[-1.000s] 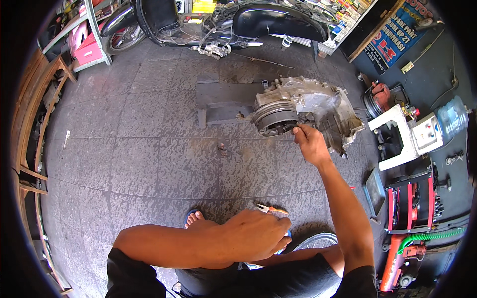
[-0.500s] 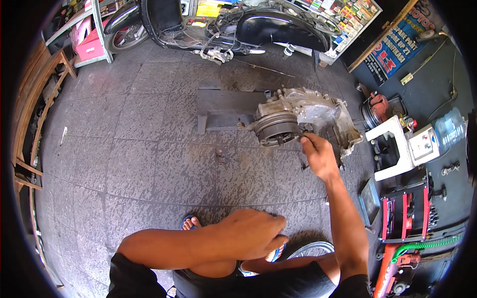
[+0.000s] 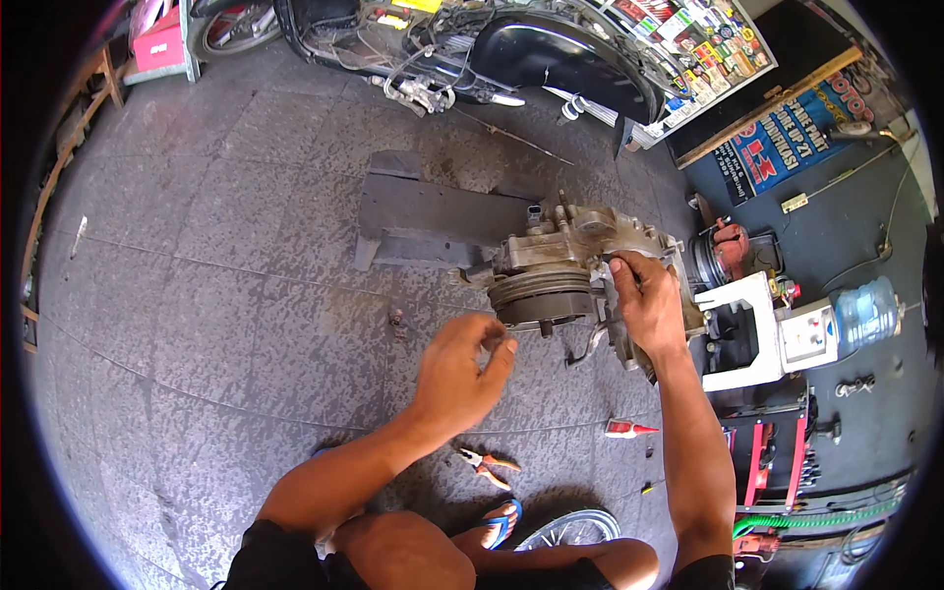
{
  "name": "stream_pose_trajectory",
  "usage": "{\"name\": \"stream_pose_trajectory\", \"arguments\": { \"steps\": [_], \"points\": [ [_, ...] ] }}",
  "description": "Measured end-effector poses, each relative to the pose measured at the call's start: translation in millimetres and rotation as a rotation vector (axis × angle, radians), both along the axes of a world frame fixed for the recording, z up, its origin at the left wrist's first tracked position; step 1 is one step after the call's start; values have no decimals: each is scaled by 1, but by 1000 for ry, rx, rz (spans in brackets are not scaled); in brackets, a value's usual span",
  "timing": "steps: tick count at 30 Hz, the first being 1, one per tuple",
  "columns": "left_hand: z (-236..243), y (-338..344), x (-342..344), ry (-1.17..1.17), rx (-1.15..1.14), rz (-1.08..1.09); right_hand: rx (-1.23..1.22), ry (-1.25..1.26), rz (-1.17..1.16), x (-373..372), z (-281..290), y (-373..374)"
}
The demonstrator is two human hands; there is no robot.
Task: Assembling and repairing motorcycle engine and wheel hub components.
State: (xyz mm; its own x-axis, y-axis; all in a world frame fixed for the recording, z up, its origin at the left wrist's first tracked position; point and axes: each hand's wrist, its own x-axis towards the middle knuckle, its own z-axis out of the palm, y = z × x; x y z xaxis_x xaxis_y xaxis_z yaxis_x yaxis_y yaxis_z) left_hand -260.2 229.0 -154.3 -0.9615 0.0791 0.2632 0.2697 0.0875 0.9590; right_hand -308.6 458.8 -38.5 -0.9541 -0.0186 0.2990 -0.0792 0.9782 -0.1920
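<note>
A grey metal engine case (image 3: 560,248) leans on a low dark stool (image 3: 447,211) on the floor ahead. A round ribbed drum (image 3: 539,295) sits on its near side. My right hand (image 3: 649,305) grips the case's edge to the right of the drum, thumb on top; some fingertips are hidden. My left hand (image 3: 457,374) hovers just in front of the drum's lower left, apart from it. Its fingers are loosely curled with a gap to the thumb, and nothing shows in it. Pliers with orange handles (image 3: 487,466) lie on the floor nearer to me.
A small red-and-white bottle (image 3: 627,429) lies near my right forearm. On the right stand a white water dispenser (image 3: 811,334) and a red-and-black tool rack (image 3: 777,452). A partly stripped motorcycle (image 3: 551,59) stands at the back. A spoked wheel (image 3: 570,529) is beside my foot.
My left hand has risen from near my knees toward the drum. My right hand has moved from the drum's rim onto the case, which now sits turned. Pliers and bottle have come into sight.
</note>
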Motion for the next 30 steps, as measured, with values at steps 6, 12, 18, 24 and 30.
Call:
{"name": "stream_pose_trajectory", "arguments": {
  "steps": [6,12,18,24,30],
  "points": [
    [-16,3,-44,152,-191,23,181,-37,65,-6,8,-4],
    [-18,21,-64,217,-272,-107,569,-94,142,-9,24,-22],
    [-21,29,-83,212,-240,-157,638,-9,270,-18,25,-19],
    [-30,37,-83,101,-137,-242,449,-195,254,-24,14,-13],
    [-45,43,-81,164,11,-196,230,-317,179,-25,14,-19]
  ]
}}
